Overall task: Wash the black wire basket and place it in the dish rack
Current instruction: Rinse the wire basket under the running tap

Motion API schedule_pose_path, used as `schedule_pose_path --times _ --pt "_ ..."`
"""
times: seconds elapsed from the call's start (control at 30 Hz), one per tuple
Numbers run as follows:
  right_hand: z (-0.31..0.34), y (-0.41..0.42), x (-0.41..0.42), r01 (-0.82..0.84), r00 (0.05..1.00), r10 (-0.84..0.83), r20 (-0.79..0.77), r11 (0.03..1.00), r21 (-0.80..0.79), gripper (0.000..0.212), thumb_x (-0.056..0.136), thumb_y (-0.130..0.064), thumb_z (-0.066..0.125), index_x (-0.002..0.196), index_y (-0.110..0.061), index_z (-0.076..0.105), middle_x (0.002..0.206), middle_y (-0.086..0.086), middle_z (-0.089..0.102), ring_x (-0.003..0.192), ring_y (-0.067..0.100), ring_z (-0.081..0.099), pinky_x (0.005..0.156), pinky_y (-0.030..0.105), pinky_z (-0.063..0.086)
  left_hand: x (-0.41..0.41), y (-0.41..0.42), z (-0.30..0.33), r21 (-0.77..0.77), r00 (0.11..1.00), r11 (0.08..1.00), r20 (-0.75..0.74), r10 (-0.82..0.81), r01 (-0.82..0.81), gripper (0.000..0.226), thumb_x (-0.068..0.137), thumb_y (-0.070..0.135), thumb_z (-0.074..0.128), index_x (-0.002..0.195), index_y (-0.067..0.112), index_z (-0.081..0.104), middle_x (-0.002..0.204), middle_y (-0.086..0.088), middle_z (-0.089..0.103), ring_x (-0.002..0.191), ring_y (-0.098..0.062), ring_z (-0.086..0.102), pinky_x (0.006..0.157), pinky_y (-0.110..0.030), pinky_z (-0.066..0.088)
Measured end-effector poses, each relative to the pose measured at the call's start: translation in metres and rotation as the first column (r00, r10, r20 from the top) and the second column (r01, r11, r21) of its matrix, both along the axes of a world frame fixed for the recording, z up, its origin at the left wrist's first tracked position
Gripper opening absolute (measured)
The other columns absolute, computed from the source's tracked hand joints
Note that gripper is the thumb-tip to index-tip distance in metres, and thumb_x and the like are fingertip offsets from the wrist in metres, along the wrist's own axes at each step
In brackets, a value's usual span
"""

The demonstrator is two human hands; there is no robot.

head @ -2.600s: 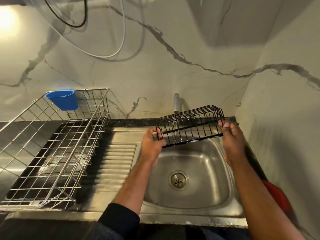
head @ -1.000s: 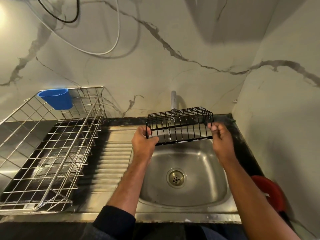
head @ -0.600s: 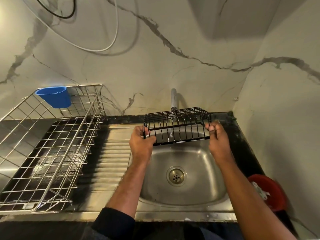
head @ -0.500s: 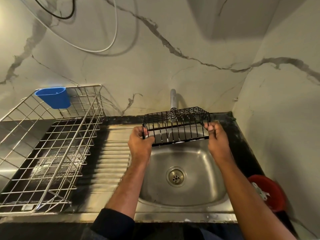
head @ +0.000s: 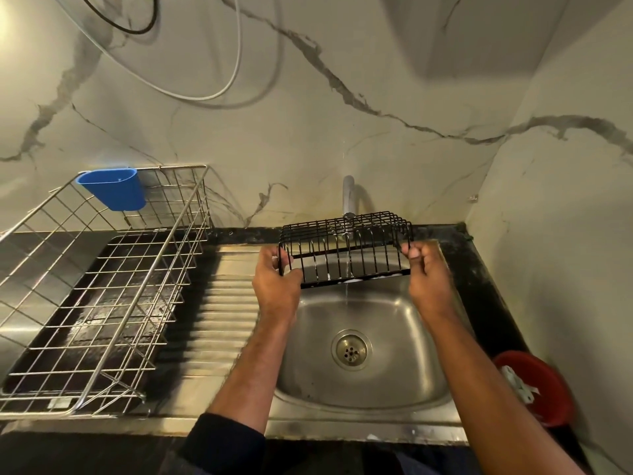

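black wire basket [head: 346, 248], upturned, under running tap

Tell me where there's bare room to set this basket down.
Free: the ribbed drainboard between dish rack and sink, and the rack's floor below the blue cup. Crowded: under the tap, where both hands hold the black wire basket.

Open path at 9 o'clock from the sink [head: 404, 385]: ribbed drainboard [head: 219, 313] bare. Dish rack [head: 102, 289] open-topped, its right wall [head: 164, 269] standing in the way. Tap [head: 348, 197] at 12, side wall [head: 565, 269] close at 3, red bowl [head: 548, 382] at 4.
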State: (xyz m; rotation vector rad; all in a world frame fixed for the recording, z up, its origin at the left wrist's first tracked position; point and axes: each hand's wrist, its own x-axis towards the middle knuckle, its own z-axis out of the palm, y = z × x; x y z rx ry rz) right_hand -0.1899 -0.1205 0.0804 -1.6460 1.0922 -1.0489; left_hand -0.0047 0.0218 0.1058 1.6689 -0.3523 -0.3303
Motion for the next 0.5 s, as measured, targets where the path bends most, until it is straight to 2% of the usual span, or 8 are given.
schedule_pose_path --times 0.1,0.17,0.27,0.33,0.4,0.5 --pt "-0.0018 0.0002 0.0028 -0.004 1.000 0.004 -0.006 1.000 -0.021 0.021 0.106 -0.021 0.045 0.116 -0.013 0.062 0.104 -0.012 0.059 0.090 -0.019 0.047 0.072 0.001 0.035 -0.0001 0.0022 0.0002 0.006 1.000 1.000 0.010 0.013 -0.013 0.052 0.079 -0.017 0.060 0.089 0.033 0.051 0.103 -0.007 0.067 0.079 -0.010 0.059 0.050 -0.012 0.044" --pt "-0.0024 -0.0001 0.0053 -0.015 1.000 0.015 0.001 0.999 -0.047 0.020 0.105 -0.019 0.046 0.113 -0.012 0.062 0.104 -0.010 0.061 0.094 -0.013 0.053 0.074 -0.005 0.035 0.0000 0.0030 0.0018 -0.011 1.000 1.000 -0.001 0.016 -0.016 0.055 0.081 -0.017 0.059 0.092 0.036 0.053 0.105 -0.005 0.067 0.082 -0.010 0.060 0.051 -0.010 0.045" --pt "-0.0055 -0.0015 0.0061 -0.040 0.999 0.042 0.027 0.998 -0.054 0.020 0.106 -0.021 0.045 0.112 -0.013 0.062 0.110 -0.005 0.065 0.104 0.004 0.059 0.084 0.004 0.039 -0.0001 0.0034 0.0045 -0.036 0.999 0.999 -0.033 0.022 -0.023 0.054 0.084 -0.016 0.059 0.105 0.034 0.056 0.109 -0.003 0.067 0.087 -0.008 0.062 0.057 -0.010 0.047" --pt "-0.0058 -0.0013 0.0059 -0.047 0.998 0.048 0.035 0.998 -0.042 0.020 0.106 -0.023 0.044 0.112 -0.016 0.061 0.111 -0.006 0.065 0.106 0.005 0.059 0.086 0.010 0.039 0.0001 0.0032 0.0054 -0.048 0.999 0.999 -0.049 0.024 -0.027 0.055 0.085 -0.015 0.059 0.109 0.034 0.057 0.111 -0.002 0.067 0.087 -0.005 0.062 0.058 -0.009 0.048" --pt "-0.0041 -0.0015 0.0060 -0.043 0.998 0.045 0.038 0.998 -0.037 0.019 0.106 -0.023 0.044 0.112 -0.016 0.061 0.110 -0.007 0.064 0.103 0.002 0.058 0.085 0.010 0.039 -0.0004 0.0025 0.0064 -0.059 0.998 0.998 -0.064 0.027 -0.031 0.055 0.084 -0.016 0.059 0.109 0.033 0.059 0.109 -0.001 0.067 0.085 -0.004 0.062 0.056 -0.008 0.047" --pt "-0.0025 -0.0027 0.0062 -0.033 0.999 0.034 0.031 0.999 -0.037 0.020 0.106 -0.022 0.044 0.113 -0.014 0.062 0.107 -0.009 0.063 0.101 -0.005 0.056 0.084 0.007 0.038 -0.0010 0.0005 0.0074 -0.069 0.997 0.997 -0.064 0.034 -0.039 0.055 0.082 -0.018 0.058 0.096 0.036 0.058 0.104 -0.001 0.066 0.082 -0.006 0.061 0.056 -0.010 0.046"
